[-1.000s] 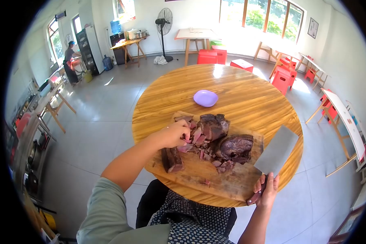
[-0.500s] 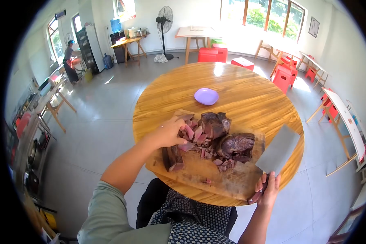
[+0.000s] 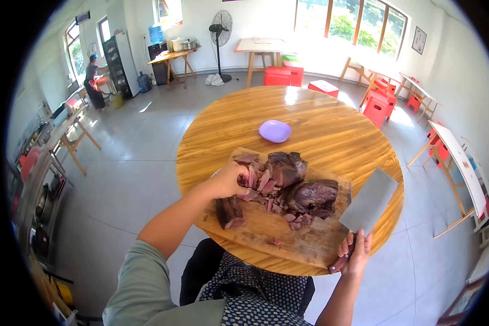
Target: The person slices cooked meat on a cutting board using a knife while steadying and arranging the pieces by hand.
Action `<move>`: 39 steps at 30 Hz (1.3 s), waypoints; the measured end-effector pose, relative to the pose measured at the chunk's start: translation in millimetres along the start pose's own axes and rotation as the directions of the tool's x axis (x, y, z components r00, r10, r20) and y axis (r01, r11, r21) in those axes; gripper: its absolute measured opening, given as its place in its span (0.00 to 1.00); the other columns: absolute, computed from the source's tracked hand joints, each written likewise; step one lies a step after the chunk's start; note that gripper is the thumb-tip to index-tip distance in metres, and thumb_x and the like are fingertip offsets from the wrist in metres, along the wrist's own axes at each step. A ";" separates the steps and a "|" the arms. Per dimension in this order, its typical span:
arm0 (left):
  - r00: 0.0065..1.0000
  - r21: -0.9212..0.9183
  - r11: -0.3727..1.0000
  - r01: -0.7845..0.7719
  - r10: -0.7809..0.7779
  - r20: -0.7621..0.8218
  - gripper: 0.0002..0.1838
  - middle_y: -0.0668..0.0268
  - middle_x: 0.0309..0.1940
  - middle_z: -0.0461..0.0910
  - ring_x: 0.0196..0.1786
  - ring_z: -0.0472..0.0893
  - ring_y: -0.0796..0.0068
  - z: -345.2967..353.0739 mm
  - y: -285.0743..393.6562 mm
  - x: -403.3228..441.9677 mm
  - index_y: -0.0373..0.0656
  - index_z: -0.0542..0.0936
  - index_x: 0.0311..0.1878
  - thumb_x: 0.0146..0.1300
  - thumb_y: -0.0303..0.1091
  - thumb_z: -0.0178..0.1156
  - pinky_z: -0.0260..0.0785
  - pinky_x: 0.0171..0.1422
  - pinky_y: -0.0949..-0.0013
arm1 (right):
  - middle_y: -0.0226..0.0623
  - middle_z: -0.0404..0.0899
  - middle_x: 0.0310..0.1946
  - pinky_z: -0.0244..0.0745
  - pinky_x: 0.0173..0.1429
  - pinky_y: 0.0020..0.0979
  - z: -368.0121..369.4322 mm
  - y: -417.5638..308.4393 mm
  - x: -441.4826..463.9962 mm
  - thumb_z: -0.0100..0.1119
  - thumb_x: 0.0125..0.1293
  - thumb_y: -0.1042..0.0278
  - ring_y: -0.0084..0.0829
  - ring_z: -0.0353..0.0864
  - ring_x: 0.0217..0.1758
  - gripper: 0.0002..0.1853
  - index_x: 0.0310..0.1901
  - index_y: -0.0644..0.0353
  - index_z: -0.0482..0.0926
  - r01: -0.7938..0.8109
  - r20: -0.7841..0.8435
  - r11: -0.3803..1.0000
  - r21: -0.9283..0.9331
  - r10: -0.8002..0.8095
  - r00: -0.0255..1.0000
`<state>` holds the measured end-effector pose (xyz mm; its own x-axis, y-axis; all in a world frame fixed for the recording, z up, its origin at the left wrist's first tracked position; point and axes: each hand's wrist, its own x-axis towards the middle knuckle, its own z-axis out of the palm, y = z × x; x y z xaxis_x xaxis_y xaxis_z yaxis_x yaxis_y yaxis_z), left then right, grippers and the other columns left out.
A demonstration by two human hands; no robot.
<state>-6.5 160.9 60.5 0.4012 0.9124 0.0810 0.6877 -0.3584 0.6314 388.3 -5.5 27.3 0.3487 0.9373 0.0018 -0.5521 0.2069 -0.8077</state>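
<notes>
My left hand (image 3: 231, 180) is at the left of the pile of cut meat (image 3: 263, 182), its fingers curled against the slices; what lies between the fingertips is hidden. My right hand (image 3: 358, 253) is wrapped round the dark handle of a cleaver (image 3: 369, 201), whose wide blade points up and away over the board's right edge. Two large dark chunks of meat (image 3: 312, 196) rest on the wooden cutting board (image 3: 304, 247), with small scraps beside them. Another dark piece (image 3: 230, 213) lies at the board's left, below my left hand.
The board lies on a round wooden table (image 3: 337, 117), with a purple dish (image 3: 275, 131) beyond it. A person (image 3: 94, 81) stands far left near a cabinet (image 3: 122, 65). Red stools (image 3: 375, 107), side tables and a standing fan (image 3: 219, 35) are farther back.
My left hand has shifted slightly at the slices, and its fingers have curled in more. My right hand holds the cleaver much as before.
</notes>
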 end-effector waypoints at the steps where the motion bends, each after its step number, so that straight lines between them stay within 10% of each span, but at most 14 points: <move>1: 0.998 0.008 1.000 -0.011 0.012 -0.057 0.19 0.62 0.41 0.82 0.46 0.82 0.65 -1.8 1.2 -2.9 0.43 0.83 0.46 0.51 0.30 0.78 0.75 0.54 0.64 | 0.31 0.67 0.26 0.65 0.20 0.28 -0.1 0.9 0.2 0.49 0.82 0.62 0.24 0.66 0.20 0.05 0.47 0.49 0.65 -0.001 0.004 1.000 0.004 0.001 1.000; 11: 0.995 -0.491 0.868 0.073 -0.099 -0.026 0.18 0.63 0.50 0.85 0.52 0.83 0.73 -49.5 19.9 10.8 0.40 0.78 0.53 0.61 0.22 0.71 0.77 0.59 0.66 | 0.30 0.67 0.27 0.66 0.19 0.25 1.2 1.3 0.6 0.47 0.83 0.62 0.22 0.65 0.19 0.04 0.48 0.49 0.66 0.003 -0.019 1.000 -0.014 -0.003 1.000; 16: 0.991 -0.338 0.941 0.021 -0.063 -0.116 0.20 0.58 0.52 0.85 0.53 0.83 0.68 -22.0 -20.2 52.9 0.37 0.79 0.57 0.63 0.25 0.70 0.77 0.60 0.62 | 0.32 0.67 0.27 0.65 0.20 0.29 -1.6 2.2 0.8 0.49 0.82 0.62 0.25 0.66 0.20 0.07 0.48 0.49 0.62 -0.018 -0.023 1.000 -0.007 0.018 1.000; 18: 0.996 0.086 0.995 -0.046 0.052 -0.066 0.23 0.58 0.51 0.85 0.55 0.83 0.63 -9.8 -30.5 62.2 0.40 0.82 0.61 0.64 0.33 0.71 0.74 0.65 0.61 | 0.30 0.67 0.27 0.66 0.19 0.25 0.8 1.4 -0.6 0.47 0.83 0.62 0.22 0.66 0.19 0.04 0.49 0.49 0.67 0.000 -0.018 1.000 -0.017 0.000 1.000; 28: 0.986 0.058 0.998 -0.031 0.040 -0.162 0.28 0.55 0.56 0.75 0.59 0.78 0.59 -16.1 -1.9 36.8 0.45 0.79 0.68 0.65 0.38 0.70 0.73 0.66 0.60 | 0.33 0.68 0.28 0.66 0.22 0.29 -3.1 2.0 0.9 0.49 0.82 0.62 0.26 0.67 0.21 0.06 0.47 0.48 0.63 -0.021 0.021 1.000 0.008 0.021 1.000; 34: 0.978 0.353 0.924 -0.147 0.188 -0.086 0.59 0.49 0.65 0.72 0.69 0.73 0.49 0.3 59.4 45.9 0.34 0.59 0.79 0.54 0.64 0.74 0.59 0.77 0.49 | 0.33 0.68 0.28 0.68 0.22 0.29 -2.8 1.1 0.4 0.48 0.83 0.63 0.26 0.67 0.21 0.07 0.47 0.49 0.61 -0.040 0.001 0.999 0.006 0.040 0.999; 39: 0.998 0.231 0.971 -0.057 0.062 -0.016 0.60 0.43 0.68 0.68 0.72 0.69 0.46 9.8 72.5 67.4 0.32 0.61 0.77 0.50 0.60 0.78 0.62 0.75 0.52 | 0.33 0.68 0.28 0.69 0.22 0.29 -0.9 -0.6 -0.5 0.48 0.83 0.63 0.26 0.67 0.21 0.07 0.46 0.50 0.61 -0.031 0.018 0.999 -0.026 0.031 0.999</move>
<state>76.3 194.5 104.1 0.4331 0.8915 0.1328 0.7852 -0.4455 0.4302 389.1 -6.4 27.2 0.3180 0.9480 -0.0130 -0.5426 0.1707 -0.8225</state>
